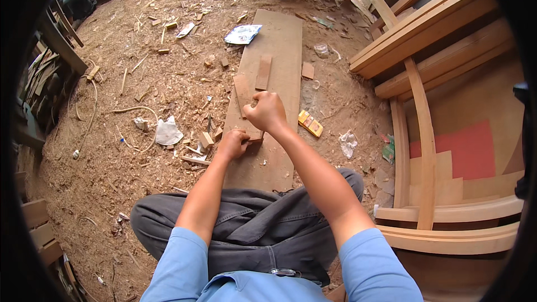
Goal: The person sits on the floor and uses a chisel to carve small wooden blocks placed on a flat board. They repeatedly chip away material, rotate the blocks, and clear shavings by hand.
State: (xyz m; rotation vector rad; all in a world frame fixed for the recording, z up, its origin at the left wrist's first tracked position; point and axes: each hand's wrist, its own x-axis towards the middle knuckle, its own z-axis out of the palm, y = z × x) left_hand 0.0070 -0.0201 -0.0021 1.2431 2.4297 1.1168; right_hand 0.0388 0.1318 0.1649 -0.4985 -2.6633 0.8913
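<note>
I sit cross-legged before a long flat wooden board (279,39) lying on the ground. My left hand (232,145) pinches a small reddish-brown wood block (255,139) at the board's left side. Just above the block, my right hand (265,112) is closed in a fist. A thin dark edge shows below that fist, near the block; what the fist grips is hidden. Beyond my hands, two flat wood pieces lie on the board: an upright-lying rectangle (264,71) and a slanted strip (240,94), partly behind the right fist.
A blue-and-white plastic packet (243,34) lies across the board's far left edge. Right of the board are a yellow packet (310,123) and a small wood piece (307,70). Wooden frames (419,134) stand along the right. Shavings and a pale cord (154,114) cover the left ground.
</note>
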